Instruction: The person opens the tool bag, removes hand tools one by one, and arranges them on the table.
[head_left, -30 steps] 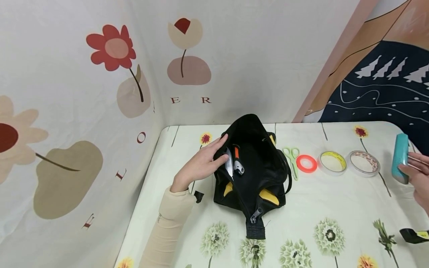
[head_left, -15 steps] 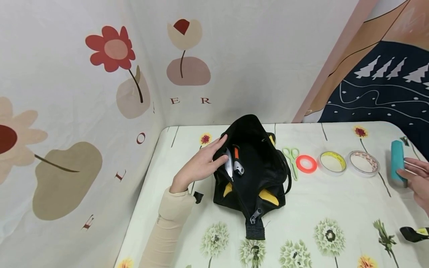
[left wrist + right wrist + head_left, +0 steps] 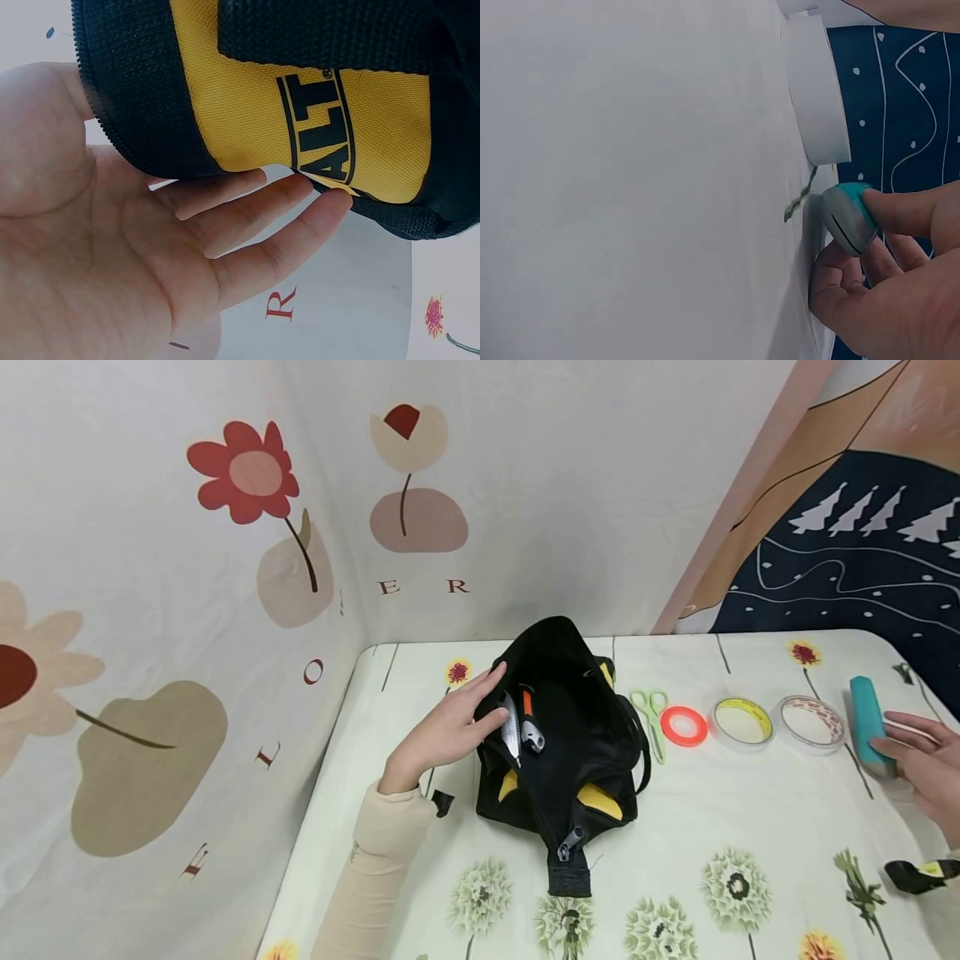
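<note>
A black and yellow tool bag (image 3: 558,760) stands unzipped, its opening facing up. My left hand (image 3: 448,718) holds its left rim, thumb over the inside and fingers along the outer wall. In the left wrist view those fingers (image 3: 262,262) lie against the yellow panel (image 3: 247,127). Inside the bag are an orange and grey utility knife (image 3: 531,722) and a pale, blade-like item (image 3: 511,731). At the far right my right hand (image 3: 926,760) grips a teal and grey stapler (image 3: 867,718) between thumb and fingers. The right wrist view shows the stapler's grey end (image 3: 847,221), close over the table.
Right of the bag, green scissors (image 3: 654,722), a red tape ring (image 3: 684,727), a clear tape roll with yellow core (image 3: 742,722) and another clear tape roll (image 3: 812,725) lie in a row. The flower-print tabletop (image 3: 675,827) meets a draped wall (image 3: 585,568) behind.
My right hand has moved left with the stapler, bringing it nearer the row of tape rolls and low over the table. The left hand keeps its hold on the bag's rim.
</note>
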Demonstrator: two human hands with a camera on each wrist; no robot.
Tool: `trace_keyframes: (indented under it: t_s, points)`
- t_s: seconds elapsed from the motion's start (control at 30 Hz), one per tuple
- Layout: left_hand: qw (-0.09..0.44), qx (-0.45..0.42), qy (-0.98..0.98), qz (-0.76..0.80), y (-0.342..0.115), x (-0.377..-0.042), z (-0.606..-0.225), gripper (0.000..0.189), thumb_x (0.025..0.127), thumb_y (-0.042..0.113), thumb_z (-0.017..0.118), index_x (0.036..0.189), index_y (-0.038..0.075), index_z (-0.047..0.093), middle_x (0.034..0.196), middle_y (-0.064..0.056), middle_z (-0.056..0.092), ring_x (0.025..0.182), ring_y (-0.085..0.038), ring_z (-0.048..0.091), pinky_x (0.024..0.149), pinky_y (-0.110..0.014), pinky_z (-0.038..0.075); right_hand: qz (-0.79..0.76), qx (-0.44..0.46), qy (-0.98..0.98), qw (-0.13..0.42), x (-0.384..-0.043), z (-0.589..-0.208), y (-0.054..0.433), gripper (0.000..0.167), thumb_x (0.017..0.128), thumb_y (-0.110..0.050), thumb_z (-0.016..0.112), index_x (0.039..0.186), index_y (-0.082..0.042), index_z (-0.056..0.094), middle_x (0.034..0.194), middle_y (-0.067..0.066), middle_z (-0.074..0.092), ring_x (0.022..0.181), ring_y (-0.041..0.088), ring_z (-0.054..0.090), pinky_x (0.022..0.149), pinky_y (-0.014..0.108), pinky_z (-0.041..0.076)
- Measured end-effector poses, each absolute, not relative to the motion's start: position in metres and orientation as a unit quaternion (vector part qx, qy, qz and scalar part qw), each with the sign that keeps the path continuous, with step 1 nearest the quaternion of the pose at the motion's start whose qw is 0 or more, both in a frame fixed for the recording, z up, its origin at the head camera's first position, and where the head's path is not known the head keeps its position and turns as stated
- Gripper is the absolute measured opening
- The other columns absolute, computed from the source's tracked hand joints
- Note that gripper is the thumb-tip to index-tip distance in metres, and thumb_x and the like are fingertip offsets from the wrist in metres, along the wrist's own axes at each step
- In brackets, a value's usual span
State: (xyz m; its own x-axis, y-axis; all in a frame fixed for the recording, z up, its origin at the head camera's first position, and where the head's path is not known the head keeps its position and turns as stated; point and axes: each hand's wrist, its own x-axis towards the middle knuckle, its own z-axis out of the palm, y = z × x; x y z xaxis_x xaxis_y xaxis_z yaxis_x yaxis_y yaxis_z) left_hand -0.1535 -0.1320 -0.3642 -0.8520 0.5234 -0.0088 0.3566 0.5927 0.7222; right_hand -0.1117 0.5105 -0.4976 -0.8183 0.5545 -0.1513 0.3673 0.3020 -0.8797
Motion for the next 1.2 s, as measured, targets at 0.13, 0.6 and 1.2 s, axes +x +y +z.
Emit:
trace_keyframes:
  t_s: [0.13,0.6,1.2]
  points:
    - [0.111,0.249,0.885,0.378,-0.132,-0.153,-0.364,0.073,0.116,0.027,0.057,0.178,0.010,0.022,0.183,-0.014,0.022,0.170,-0.034,0.019,0.136,-0.055,0.022,0.468,-0.288,-0.833,0.066,-0.115,-0.497,0.506,0.055,0.117,-0.015,0.053,0.148,-0.058,0.041,0.116,-0.037,0.045,0.098,-0.013,0.041,0.075,0.011,0.045]
    - [0.110,0.250,0.885,0.376,-0.133,-0.153,-0.364,0.073,0.116,0.027,0.057,0.178,0.009,0.022,0.183,-0.015,0.022,0.170,-0.035,0.020,0.136,-0.056,0.022,0.432,-0.313,-0.846,0.026,-0.126,-0.502,0.506,0.057,0.118,-0.020,0.052,0.169,-0.038,0.035,0.119,-0.026,0.049,0.102,-0.007,0.047,0.119,0.048,0.048]
    - [0.108,0.251,0.885,0.377,-0.133,-0.154,-0.366,0.073,0.116,0.026,0.057,0.178,0.009,0.022,0.183,-0.014,0.022,0.170,-0.034,0.019,0.136,-0.056,0.022,0.396,-0.316,-0.862,0.021,-0.130,-0.506,0.501,0.068,0.120,-0.014,0.045,0.177,0.001,0.010,0.173,0.040,0.027,0.152,0.060,0.034,0.127,0.064,0.036]
